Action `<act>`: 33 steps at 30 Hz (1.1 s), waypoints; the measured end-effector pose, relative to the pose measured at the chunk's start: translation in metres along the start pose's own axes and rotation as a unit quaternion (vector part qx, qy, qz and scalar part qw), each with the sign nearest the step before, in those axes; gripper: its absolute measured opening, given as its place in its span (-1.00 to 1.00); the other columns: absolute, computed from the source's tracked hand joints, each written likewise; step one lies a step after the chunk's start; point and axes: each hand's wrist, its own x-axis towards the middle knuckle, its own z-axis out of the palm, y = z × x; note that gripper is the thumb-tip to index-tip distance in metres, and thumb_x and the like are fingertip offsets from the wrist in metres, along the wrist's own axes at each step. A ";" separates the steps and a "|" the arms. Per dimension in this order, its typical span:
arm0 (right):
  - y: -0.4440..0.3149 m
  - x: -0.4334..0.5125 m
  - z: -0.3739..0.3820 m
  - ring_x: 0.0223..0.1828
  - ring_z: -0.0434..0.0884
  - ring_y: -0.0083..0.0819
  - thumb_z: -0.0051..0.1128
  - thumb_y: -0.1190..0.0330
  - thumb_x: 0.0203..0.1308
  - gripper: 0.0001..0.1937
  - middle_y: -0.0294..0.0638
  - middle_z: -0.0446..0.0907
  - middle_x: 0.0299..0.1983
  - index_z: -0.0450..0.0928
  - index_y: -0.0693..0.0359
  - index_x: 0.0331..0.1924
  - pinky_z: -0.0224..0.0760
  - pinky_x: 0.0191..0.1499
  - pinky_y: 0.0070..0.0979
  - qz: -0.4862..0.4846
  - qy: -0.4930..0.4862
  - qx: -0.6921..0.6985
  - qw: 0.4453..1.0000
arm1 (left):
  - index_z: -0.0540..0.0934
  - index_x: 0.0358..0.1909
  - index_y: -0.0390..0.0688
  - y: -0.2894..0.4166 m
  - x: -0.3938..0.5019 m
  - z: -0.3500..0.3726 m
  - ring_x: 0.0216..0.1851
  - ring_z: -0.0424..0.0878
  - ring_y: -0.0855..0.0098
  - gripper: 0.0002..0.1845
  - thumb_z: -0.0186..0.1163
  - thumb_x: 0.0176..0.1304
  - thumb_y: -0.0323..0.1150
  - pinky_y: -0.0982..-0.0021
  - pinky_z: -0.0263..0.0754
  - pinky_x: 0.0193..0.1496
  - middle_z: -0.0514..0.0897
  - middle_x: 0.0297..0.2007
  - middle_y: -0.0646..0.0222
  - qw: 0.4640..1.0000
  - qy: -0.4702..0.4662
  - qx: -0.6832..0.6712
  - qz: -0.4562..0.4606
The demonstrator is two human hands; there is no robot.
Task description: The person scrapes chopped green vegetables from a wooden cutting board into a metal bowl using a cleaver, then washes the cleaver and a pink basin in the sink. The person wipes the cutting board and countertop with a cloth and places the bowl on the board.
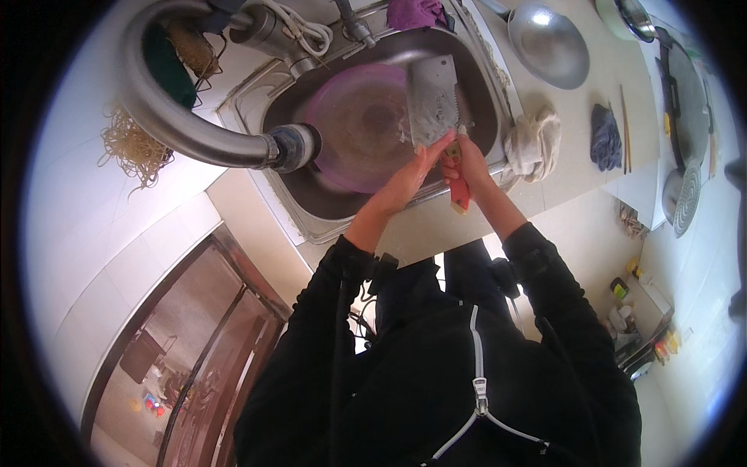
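Observation:
A cleaver with a broad metal blade point(432, 99) is held over the sink, its far end pointing away from me. My right hand point(474, 166) is closed around its red handle point(459, 190). My left hand point(408, 178) looks wet and lies against the base of the blade, fingers stretched out towards the handle and thumb apart. Its fingertips are close to my right hand. Below the blade, a purple translucent basin point(350, 134) with water in it sits in the stainless steel sink point(292, 192).
A curved faucet point(204, 152) reaches over the sink's left side. Rubber bands point(137, 146) hang at left. A purple cloth point(414, 13) lies behind the sink; a pale cloth point(534, 143) drapes its right edge. Further right are a wok point(548, 46), dark cloth point(606, 137) and chopsticks point(626, 131).

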 end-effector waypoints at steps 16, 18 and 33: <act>-0.017 -0.028 -0.016 -0.73 0.23 -0.55 -0.42 0.08 0.40 -0.64 -0.31 0.25 -0.66 0.21 0.15 -0.43 0.27 -0.59 -0.50 -0.060 0.083 -0.167 0.981 | 0.54 -0.07 -0.25 -0.130 0.045 -0.179 0.01 0.54 0.24 -0.61 -0.03 0.39 -0.11 0.19 0.44 0.12 0.60 -0.05 0.23 0.845 0.296 -0.434 -0.104; -0.018 -0.027 -0.019 -0.73 0.24 -0.55 -0.40 0.05 0.40 -0.63 -0.32 0.26 -0.65 0.22 0.14 -0.41 0.26 -0.59 -0.52 -0.048 0.074 -0.171 0.981 | 0.55 -0.05 -0.28 -0.101 0.047 -0.144 0.01 0.56 0.21 -0.55 -0.12 0.42 -0.08 0.19 0.39 0.18 0.62 -0.06 0.17 0.875 0.086 -0.472 -0.054; -0.019 -0.044 -0.003 -0.78 0.13 -0.61 -0.41 0.05 0.36 -0.61 -0.37 0.23 -0.67 0.28 0.13 -0.47 0.21 -0.62 -0.52 0.121 -0.039 -0.089 0.988 | 0.01 0.40 -0.31 -0.014 0.028 -0.007 0.43 0.00 0.03 -0.25 -0.02 0.33 -0.08 0.06 -0.10 0.42 0.03 0.40 -0.02 0.777 0.040 0.608 0.158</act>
